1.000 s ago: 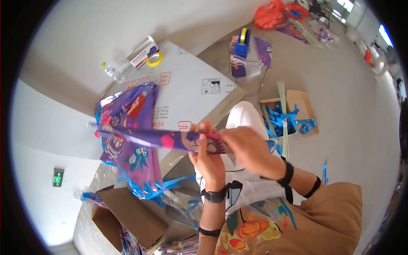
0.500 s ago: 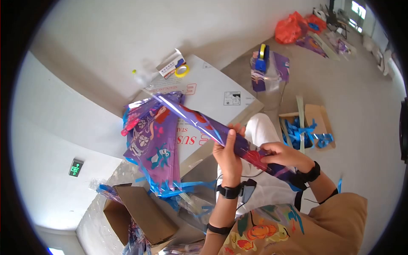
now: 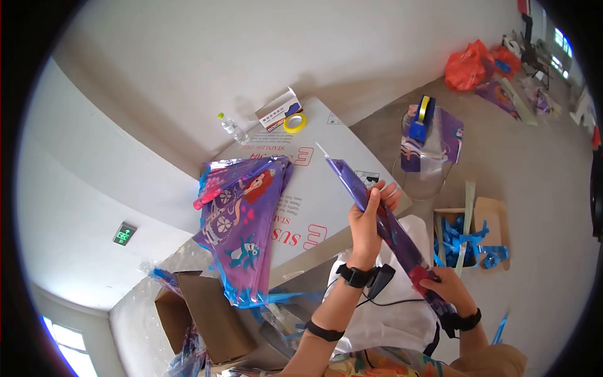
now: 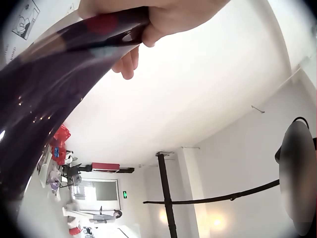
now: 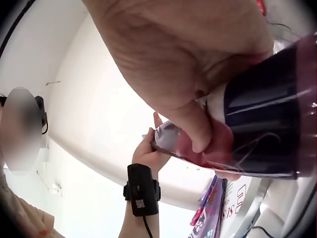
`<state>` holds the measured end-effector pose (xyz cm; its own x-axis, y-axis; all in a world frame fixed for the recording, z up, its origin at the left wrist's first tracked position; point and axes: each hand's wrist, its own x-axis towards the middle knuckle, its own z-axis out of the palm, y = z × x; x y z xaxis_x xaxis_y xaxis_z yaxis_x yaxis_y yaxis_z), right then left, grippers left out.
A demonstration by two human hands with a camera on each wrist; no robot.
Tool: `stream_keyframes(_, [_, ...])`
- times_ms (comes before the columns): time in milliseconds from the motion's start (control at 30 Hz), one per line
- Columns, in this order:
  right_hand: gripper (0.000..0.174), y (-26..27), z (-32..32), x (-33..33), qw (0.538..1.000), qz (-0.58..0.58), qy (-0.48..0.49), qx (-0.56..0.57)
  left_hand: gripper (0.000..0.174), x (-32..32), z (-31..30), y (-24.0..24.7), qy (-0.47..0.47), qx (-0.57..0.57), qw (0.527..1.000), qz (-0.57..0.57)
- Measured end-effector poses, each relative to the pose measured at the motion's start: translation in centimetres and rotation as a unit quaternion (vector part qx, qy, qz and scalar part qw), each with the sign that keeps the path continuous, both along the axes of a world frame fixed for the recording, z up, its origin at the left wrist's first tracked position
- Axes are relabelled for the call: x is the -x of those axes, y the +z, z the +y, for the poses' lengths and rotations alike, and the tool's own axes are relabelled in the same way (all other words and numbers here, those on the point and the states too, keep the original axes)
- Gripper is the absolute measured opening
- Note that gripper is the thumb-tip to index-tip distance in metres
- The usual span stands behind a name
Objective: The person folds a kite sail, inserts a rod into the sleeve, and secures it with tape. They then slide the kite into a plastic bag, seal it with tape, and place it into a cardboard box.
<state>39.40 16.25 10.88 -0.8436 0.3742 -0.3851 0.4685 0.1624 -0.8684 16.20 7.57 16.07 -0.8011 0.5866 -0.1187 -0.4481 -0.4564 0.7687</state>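
A long, narrow, rolled-up purple printed plastic sheet (image 3: 399, 244) runs slantwise over the person's lap, with a thin pale tip at its upper end. The left hand (image 3: 365, 231) holds it around the upper middle, thumb along the near side and fingers behind. Lower down, the right hand (image 3: 455, 290) grips it near a pink-red patch. In the right wrist view, the right thumb (image 5: 198, 131) presses on the glossy film. The left wrist view shows the sheet (image 4: 44, 74) widening away from the left hand (image 4: 185, 17).
Purple printed sheets (image 3: 235, 229) with blue edging lie stacked on a white board (image 3: 295, 210). Behind are yellow tape (image 3: 294, 122), a small box (image 3: 279, 112) and a bottle (image 3: 232, 127). A carton of blue ribbons (image 3: 461, 242), a tape dispenser (image 3: 422, 119) and a brown box (image 3: 213, 314) stand around.
The rolled sheet swings from nearly level to steeply slanted, its far tip moving up and rightward. The right hand shifts from beside the left hand to lower along the roll. The head view also shifts.
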Motion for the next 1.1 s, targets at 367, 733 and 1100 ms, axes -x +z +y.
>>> stream_keyframes(367, [0.025, -6.1, 6.0, -4.4, 0.968, -0.037, -0.24, -0.059, 0.047, 11.2, 13.6, -9.1, 0.051, 0.131, 0.983, 0.119])
stream_keyframes(733, [0.018, -8.6, 7.0, -4.0, 0.859, 0.019, -0.507, 0.067, 0.045, 12.0, 32.0, -32.3, -0.048, 0.324, 0.919, 0.22])
stream_keyframes(1100, [0.035, -13.3, 22.5, 7.9, 0.899, 0.162, -0.397, 0.089, 0.027, 13.5, 30.1, -28.5, -0.17, 0.273, 0.94, 0.116])
